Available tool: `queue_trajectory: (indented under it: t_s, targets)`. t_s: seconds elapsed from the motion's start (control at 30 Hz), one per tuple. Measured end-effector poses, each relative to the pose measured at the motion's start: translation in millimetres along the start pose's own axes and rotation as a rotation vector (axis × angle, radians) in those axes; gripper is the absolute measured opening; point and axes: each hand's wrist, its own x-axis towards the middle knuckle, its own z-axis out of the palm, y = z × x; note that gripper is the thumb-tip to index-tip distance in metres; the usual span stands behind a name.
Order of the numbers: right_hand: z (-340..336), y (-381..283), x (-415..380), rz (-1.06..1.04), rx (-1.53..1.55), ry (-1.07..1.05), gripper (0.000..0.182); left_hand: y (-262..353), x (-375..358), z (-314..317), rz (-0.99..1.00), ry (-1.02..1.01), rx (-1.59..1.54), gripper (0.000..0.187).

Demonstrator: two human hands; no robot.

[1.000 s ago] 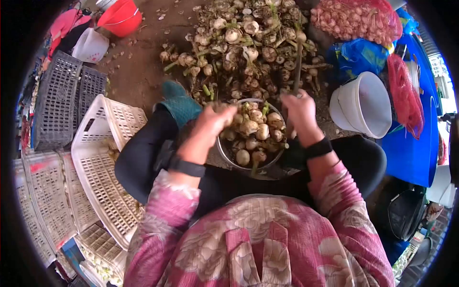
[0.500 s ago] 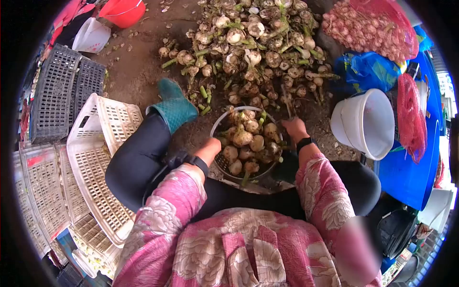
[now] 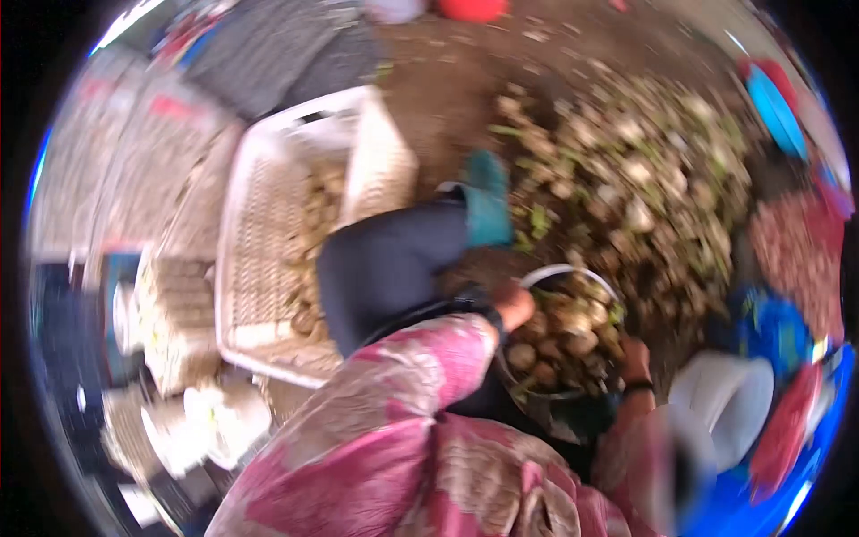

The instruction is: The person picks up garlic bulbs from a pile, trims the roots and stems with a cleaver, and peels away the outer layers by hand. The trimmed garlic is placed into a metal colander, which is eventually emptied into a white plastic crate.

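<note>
White crate has shifted rightward in view, knee between it and bowl; hands at bowl, grip unclear.

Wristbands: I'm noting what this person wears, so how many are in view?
2. The left wristband sits between the patterned pink sleeve and the left hand; the right wristband is just behind the right hand. Blur or sleeves might hide more.

The brown floor carries a loose heap of bulbs with green stems, blurred here. A teal boot rests just beside it, a white crate lies apart to the left, and a white bucket lies near the heap's lower side, tilted.
</note>
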Motion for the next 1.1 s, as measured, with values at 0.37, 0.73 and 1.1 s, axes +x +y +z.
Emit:
queue_trajectory:
  t_s: [0.37, 0.73, 1.1]
  targets:
    - [-352.0, -96.5, 65.1, -0.098, 0.837, 0.162, 0.028, 55.4, -46.5, -206.3, 0.642, 0.746, -0.784, 0.028]
    - [-388.0, -492.6, 70.0, -0.541, 0.893, 0.088, 0.032, -90.1, -156.8, -507.2, 0.722, 1.191, -0.476, 0.006]
    - [-349.3, -364.8, 28.2, -0.373, 1.027, 0.153, 0.049, -244.5, -57.9, -400.7, 0.411, 1.18, 0.48, 0.027]
